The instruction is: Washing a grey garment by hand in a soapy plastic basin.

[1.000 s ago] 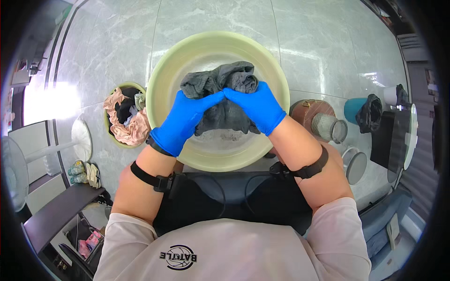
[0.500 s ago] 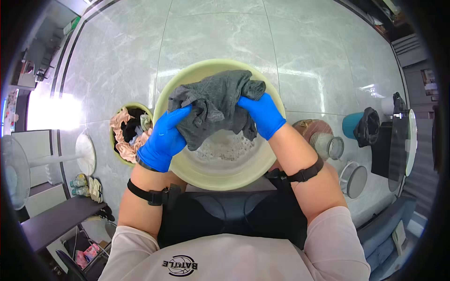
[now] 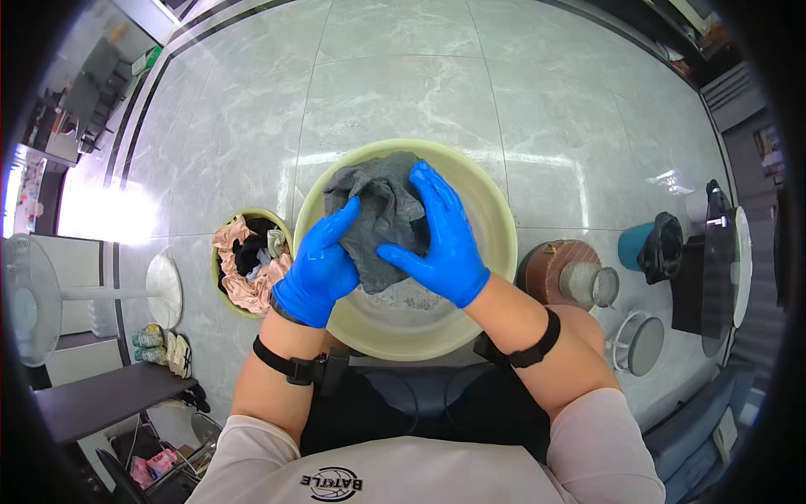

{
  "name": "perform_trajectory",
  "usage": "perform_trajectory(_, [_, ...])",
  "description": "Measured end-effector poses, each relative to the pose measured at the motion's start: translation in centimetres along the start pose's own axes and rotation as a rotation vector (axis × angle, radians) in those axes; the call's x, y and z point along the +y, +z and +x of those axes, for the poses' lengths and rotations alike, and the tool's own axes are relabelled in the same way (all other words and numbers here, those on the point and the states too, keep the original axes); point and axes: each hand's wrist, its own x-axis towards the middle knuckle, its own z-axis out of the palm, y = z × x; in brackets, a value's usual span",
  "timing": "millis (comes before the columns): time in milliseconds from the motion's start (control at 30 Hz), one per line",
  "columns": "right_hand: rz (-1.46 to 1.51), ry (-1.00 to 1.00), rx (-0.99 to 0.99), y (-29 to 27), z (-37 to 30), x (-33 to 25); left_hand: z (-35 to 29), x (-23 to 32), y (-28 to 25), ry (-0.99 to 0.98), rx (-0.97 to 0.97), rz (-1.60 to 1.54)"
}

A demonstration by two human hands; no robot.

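Both my hands wear blue rubber gloves and hold a wet dark grey garment [image 3: 374, 223] bunched up above a large pale-green basin [image 3: 506, 252]. My left hand [image 3: 317, 273] grips the cloth's left side, thumb pointing up across it. On the other side, my right hand [image 3: 445, 248] cups the cloth between its long outstretched fingers and its thumb, which presses on the front. The garment's exact kind cannot be made out. Sudsy water [image 3: 407, 298] shows in the basin below the cloth.
Left of the basin stands a small green basket [image 3: 262, 212] of mixed clothes, pink ones [image 3: 250, 294] on top. A reddish-brown round stool [image 3: 562, 265] with a glass jar, a grey-topped stool [image 3: 645, 344] and a teal bin [image 3: 634, 246] are at right. A white fan [image 3: 164, 290] stands far left.
The garment has gone from spread out between my hands to a tighter bunch. My right hand has turned, its fingers now stretched upward along the cloth, and both hands are closer together.
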Motion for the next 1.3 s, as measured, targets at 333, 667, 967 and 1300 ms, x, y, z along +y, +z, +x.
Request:
perform_trajectory(333, [0.306, 0.254, 0.112, -2.2, 2.9, 1.6, -0.2, 0.4, -0.9, -0.041, 0.063, -0.013])
perform_trajectory(667, [0.152, 0.064, -0.093, -5.2, 4.1, 0.4, 0.5, 0.2, -0.9, -0.034, 0.116, -0.041])
perform_trajectory(967, [-0.127, 0.012, 0.004, -4.3, 3.6, 1.9, 0.3, 0.5, 0.2, -0.014, 0.154, -0.009])
perform_trajectory(1300, [-0.361, -0.261, -0.165, 0.3, -1.7, -2.6, 0.5, 1.2, -0.2, 0.068, 0.117, -0.173])
